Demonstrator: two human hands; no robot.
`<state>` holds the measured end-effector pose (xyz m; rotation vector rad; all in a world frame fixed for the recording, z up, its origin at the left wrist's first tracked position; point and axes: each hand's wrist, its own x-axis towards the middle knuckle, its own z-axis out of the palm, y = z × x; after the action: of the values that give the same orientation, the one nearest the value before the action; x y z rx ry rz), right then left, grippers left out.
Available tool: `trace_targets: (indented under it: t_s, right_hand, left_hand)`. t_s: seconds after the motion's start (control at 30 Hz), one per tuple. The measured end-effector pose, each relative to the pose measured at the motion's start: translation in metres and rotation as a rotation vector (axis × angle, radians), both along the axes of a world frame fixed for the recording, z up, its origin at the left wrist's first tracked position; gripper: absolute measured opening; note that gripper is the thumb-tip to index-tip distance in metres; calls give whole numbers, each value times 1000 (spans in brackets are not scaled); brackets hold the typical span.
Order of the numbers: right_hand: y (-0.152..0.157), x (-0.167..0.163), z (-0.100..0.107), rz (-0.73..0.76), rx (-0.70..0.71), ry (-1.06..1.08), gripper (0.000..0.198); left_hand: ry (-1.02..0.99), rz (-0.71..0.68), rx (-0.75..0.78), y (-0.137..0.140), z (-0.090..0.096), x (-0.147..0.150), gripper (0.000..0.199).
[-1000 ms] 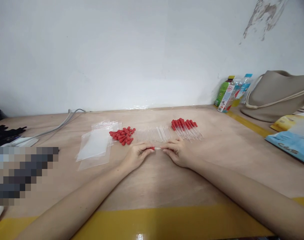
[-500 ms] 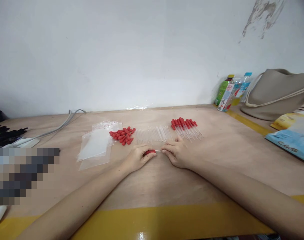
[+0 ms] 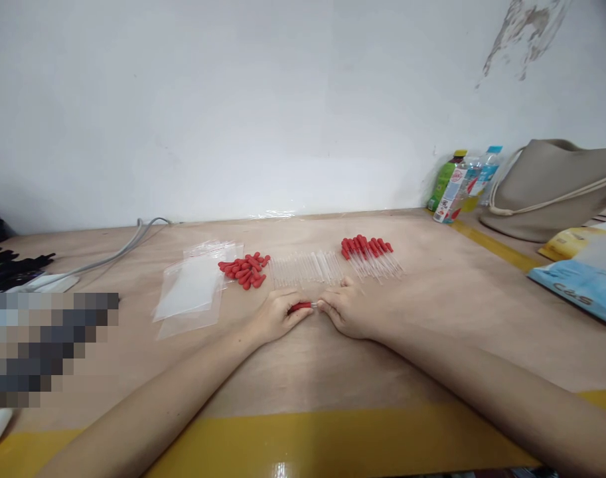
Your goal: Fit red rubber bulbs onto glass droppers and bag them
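A red rubber dropper bulb (image 3: pixel 301 307) is pinched in my left hand (image 3: pixel 277 315), its open end towards the right. My right hand (image 3: pixel 350 309) grips a thin clear glass tube (image 3: pixel 314 305), whose short visible end meets the bulb's mouth. How far the tube sits inside the bulb is hidden. Just beyond my hands lies a row of clear tubes (image 3: pixel 305 267). Left of that row is a pile of loose red bulbs (image 3: pixel 245 269). To the right, several droppers (image 3: pixel 370 251) with red bulbs on clear tubes lie side by side.
Clear plastic zip bags (image 3: pixel 190 289) lie on the table left of the bulbs. Bottles (image 3: pixel 452 189) and a grey drawstring bag (image 3: pixel 551 189) stand at the back right, with a blue and yellow packet (image 3: pixel 581 279) nearer. A grey cable (image 3: pixel 128 247) runs at the left.
My right hand has moved slightly left, closing towards my left hand. Less of the clear tube shows between the bulb and my right fingertips.
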<state>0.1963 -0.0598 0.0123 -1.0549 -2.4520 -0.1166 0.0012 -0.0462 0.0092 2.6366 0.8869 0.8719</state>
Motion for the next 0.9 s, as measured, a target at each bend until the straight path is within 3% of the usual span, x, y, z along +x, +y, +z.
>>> trace_targets:
  t_s: [0.13,0.2,0.27,0.33,0.43,0.5,0.57,0.67,0.9]
  right_hand:
    - [-1,2,6,-9,-42,21,24]
    - [3,7,5,1,-71,121,21]
    - [13,17,4,-51,-82,286,20]
    - [28,33,5,-205,-75,456,19]
    - [54,64,11,-609,-196,592,21]
    - [67,82,15,-854,-231,577,24]
    - [75,94,15,-990,-204,507,26]
    - [80,98,9,-1052,-196,445,24]
    - [79,91,2,-1026,-221,358,27]
  left_hand:
    - [-64,85,28,3,-2,-1,20]
    - [-113,155,9,4,-4,-3,37]
    - [-114,194,-21,6,-4,-5,41]
    - [-69,184,-28,7,-3,-5,29]
    - [-34,155,-24,7,-2,-4,16]
    - [-39,147,-28,7,-1,-3,13]
    - [-35,140,-35,7,-1,-3,12]
    - [-25,131,-37,8,-1,-3,12]
    - [-20,135,-48,8,-1,-3,12]
